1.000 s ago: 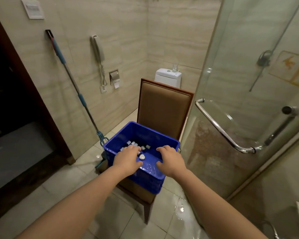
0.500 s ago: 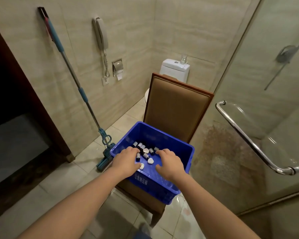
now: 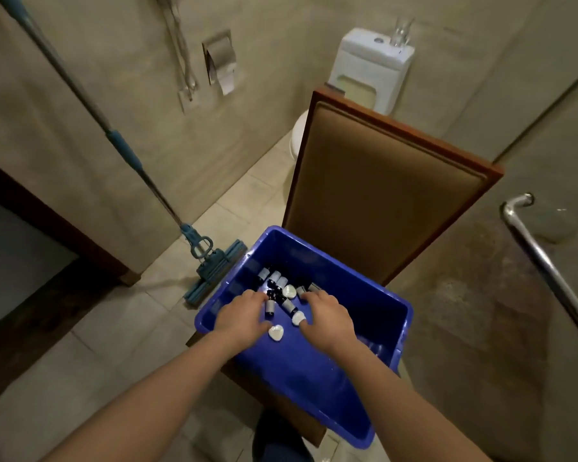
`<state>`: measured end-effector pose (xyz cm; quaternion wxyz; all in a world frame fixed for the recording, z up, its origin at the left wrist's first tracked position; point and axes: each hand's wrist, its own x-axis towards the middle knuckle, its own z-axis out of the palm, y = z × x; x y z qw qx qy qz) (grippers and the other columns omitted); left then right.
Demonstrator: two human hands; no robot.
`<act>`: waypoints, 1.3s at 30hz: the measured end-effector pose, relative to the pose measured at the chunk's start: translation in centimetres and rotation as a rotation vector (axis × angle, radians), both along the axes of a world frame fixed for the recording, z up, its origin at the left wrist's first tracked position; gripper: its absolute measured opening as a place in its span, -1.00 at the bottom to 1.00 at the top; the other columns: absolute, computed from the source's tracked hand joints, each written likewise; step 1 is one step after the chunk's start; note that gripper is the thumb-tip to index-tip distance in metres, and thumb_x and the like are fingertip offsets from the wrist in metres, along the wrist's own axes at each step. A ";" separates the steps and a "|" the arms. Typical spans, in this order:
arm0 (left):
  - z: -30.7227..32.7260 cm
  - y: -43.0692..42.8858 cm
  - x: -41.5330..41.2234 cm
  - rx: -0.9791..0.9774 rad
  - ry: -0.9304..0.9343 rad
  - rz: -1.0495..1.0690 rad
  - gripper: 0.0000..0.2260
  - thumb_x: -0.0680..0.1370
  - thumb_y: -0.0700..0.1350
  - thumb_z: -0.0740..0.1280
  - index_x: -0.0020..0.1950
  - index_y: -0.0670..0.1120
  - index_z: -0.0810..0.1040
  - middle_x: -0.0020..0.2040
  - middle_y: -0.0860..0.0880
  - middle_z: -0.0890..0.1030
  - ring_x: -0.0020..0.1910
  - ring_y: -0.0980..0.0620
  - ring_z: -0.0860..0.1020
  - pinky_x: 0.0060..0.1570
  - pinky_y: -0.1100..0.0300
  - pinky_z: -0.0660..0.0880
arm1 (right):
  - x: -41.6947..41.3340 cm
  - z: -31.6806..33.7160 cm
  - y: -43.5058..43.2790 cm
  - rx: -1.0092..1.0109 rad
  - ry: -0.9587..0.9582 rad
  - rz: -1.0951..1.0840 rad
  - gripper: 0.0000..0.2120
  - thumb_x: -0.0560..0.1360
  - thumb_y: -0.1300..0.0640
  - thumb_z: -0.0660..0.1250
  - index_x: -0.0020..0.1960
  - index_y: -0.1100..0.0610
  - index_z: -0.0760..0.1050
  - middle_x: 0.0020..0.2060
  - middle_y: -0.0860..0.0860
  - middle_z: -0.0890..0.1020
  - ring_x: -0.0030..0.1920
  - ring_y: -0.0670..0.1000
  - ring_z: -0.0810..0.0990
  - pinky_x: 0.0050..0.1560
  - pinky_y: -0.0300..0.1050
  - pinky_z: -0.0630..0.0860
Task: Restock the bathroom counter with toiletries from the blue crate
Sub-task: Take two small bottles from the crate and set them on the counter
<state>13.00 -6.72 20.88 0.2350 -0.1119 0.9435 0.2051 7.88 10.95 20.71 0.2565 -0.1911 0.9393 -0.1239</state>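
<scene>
Reaching down into the blue crate (image 3: 314,378), both of the person's hands are among the toiletries lying on its floor. The crate sits on the seat of a brown padded chair (image 3: 381,201), with its far wall close to the chair's backrest.

A loose heap of small bottles (image 3: 277,286), dark with pale caps, lies on its side in the far left part of the crate. Three white pieces (image 3: 276,333) are scattered among and near the bottles.

The left hand (image 3: 242,316) is palm down with bent fingers. Its fingertips reach the near edge of the heap, and its thumb is just beside the nearest white piece. One bottle lies right against this hand, but I cannot tell whether the fingers actually hold it.

The right hand (image 3: 327,316) is also palm down with curled fingers, its fingertips at the right side of the heap and its thumb touching another white piece. Whether it grips anything cannot be told either, since the fingertips are hidden.

A blue mop (image 3: 214,261) leans against the tiled wall to the left, its head on the floor just beside the crate. Behind the chair stands a white toilet (image 3: 371,68) with a drinking glass (image 3: 401,31) on its tank. A paper holder (image 3: 219,61) hangs on the wall, and a metal door handle (image 3: 548,261) shows at the right.
</scene>
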 end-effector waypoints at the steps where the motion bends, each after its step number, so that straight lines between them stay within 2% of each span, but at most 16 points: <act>1: -0.8 -0.1 -1.0 0.005 -0.022 0.005 -0.49 0.56 0.07 0.35 0.45 0.01 0.30 0.38 -0.03 0.38 0.29 -0.05 0.45 0.16 0.00 0.49 | -1.1 -0.9 -0.2 0.006 -0.018 -0.002 -0.49 0.56 0.06 0.26 0.48 0.04 0.27 0.37 0.03 0.39 0.32 0.10 0.38 0.28 0.00 0.41; 7: -6.1 -1.2 -5.5 0.077 -0.150 0.061 -0.53 0.56 0.05 0.34 0.43 0.00 0.32 0.43 -0.07 0.34 0.31 -0.08 0.44 0.17 -0.03 0.49 | -5.9 -6.5 -1.8 0.030 -0.135 0.005 -0.49 0.55 0.10 0.24 0.49 0.06 0.26 0.34 0.06 0.40 0.31 0.13 0.39 0.18 -0.01 0.42; 14: -13.3 -2.5 -8.6 0.140 -0.255 0.143 -0.49 0.57 0.05 0.32 0.49 0.01 0.27 0.46 -0.02 0.32 0.34 -0.02 0.43 0.19 0.03 0.48 | -9.2 -13.6 -4.0 0.048 -0.244 -0.017 -0.49 0.55 0.10 0.25 0.48 0.04 0.27 0.36 0.04 0.39 0.35 0.11 0.37 0.22 0.02 0.45; 17: -16.4 -2.6 -9.8 0.176 -0.287 0.169 -0.49 0.57 0.03 0.32 0.48 0.02 0.27 0.44 -0.02 0.34 0.30 -0.03 0.46 0.17 0.06 0.48 | -10.1 -16.7 -4.5 0.054 -0.275 -0.019 -0.53 0.56 0.10 0.25 0.46 0.04 0.30 0.34 0.04 0.42 0.33 0.10 0.39 0.19 0.02 0.47; 21: -19.9 -2.4 -10.7 0.199 -0.302 0.209 -0.50 0.55 -0.01 0.33 0.46 0.04 0.28 0.39 -0.02 0.38 0.26 -0.05 0.48 0.14 0.00 0.50 | -10.9 -20.2 -4.9 0.062 -0.295 -0.042 -0.56 0.57 0.10 0.26 0.44 0.04 0.32 0.33 0.04 0.43 0.33 0.10 0.40 0.17 0.02 0.48; 25: -22.7 -2.1 -11.1 0.165 -0.321 0.203 -0.45 0.55 -0.03 0.34 0.48 0.02 0.20 0.40 -0.05 0.34 0.27 -0.08 0.45 0.07 0.03 0.49 | -10.8 -22.6 -5.1 0.058 -0.312 -0.057 -0.56 0.55 0.10 0.28 0.42 0.02 0.33 0.29 0.04 0.46 0.28 0.10 0.44 0.10 0.01 0.52; 28: -24.1 -1.6 -10.8 0.158 -0.327 0.187 -0.38 0.55 -0.05 0.34 0.52 0.04 0.11 0.40 -0.06 0.31 0.23 -0.09 0.48 0.00 0.03 0.51 | -10.5 -23.8 -5.2 0.046 -0.304 -0.077 -0.54 0.53 0.12 0.29 0.42 0.01 0.35 0.27 0.03 0.47 0.23 0.09 0.47 -0.02 -0.05 0.49; 31: -25.1 -1.3 -10.5 0.134 -0.293 0.178 -0.34 0.55 -0.08 0.33 0.55 0.02 0.06 0.42 -0.07 0.25 0.17 -0.10 0.50 -0.01 0.01 0.53 | -10.2 -24.7 -5.3 0.034 -0.296 -0.112 -0.55 0.52 0.13 0.30 0.40 0.01 0.36 0.26 0.01 0.47 0.22 0.07 0.48 -0.05 -0.08 0.46; 39: -26.1 -0.6 -9.8 0.194 -0.218 0.260 -0.42 0.49 -0.18 0.35 0.45 0.03 0.20 0.33 -0.08 0.31 -0.07 -0.14 0.54 -0.14 0.00 0.51 | -9.6 -25.9 -5.7 0.033 -0.242 -0.158 -0.61 0.49 0.25 0.28 0.29 0.05 0.41 0.14 0.05 0.52 0.08 0.10 0.52 -0.23 -0.09 0.41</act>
